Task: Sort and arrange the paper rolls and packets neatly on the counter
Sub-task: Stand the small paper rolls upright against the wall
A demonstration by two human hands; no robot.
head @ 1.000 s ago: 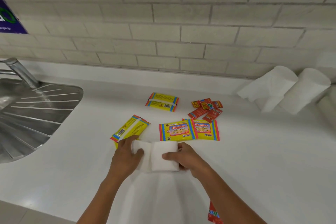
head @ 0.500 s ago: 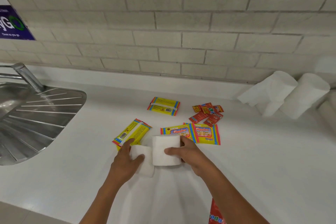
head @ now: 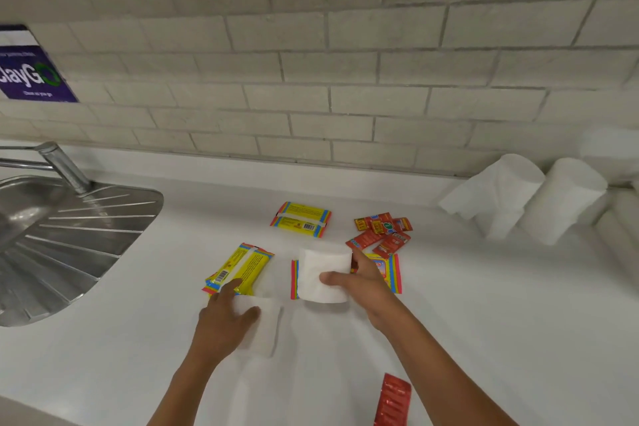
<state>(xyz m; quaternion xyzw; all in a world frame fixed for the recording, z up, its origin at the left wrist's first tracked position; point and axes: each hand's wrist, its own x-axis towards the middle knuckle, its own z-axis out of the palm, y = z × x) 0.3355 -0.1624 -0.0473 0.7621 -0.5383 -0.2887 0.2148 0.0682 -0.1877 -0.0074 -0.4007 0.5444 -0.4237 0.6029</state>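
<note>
Fingers (head: 332,278) of right hand (head: 366,287) wrap a white paper roll (head: 323,275), thumb across its front; roll upright, apparently lifted clear of the white table (head: 484,322). Left hand (head: 223,323) grips a second paper roll (head: 264,325), lying on the table just left of and nearer than the held roll. Partly hidden behind the held roll: a yellow packet (head: 389,271) flat on the table. Left of it, an angled yellow packet (head: 242,268); beyond it, another yellow packet (head: 301,220). Red sachets (head: 382,232) cluster just behind and right of the held roll. Further rolls (head: 539,197) stand well to its right against the wall. One red packet (head: 392,401) sits near the bottom edge, below the right forearm.
</note>
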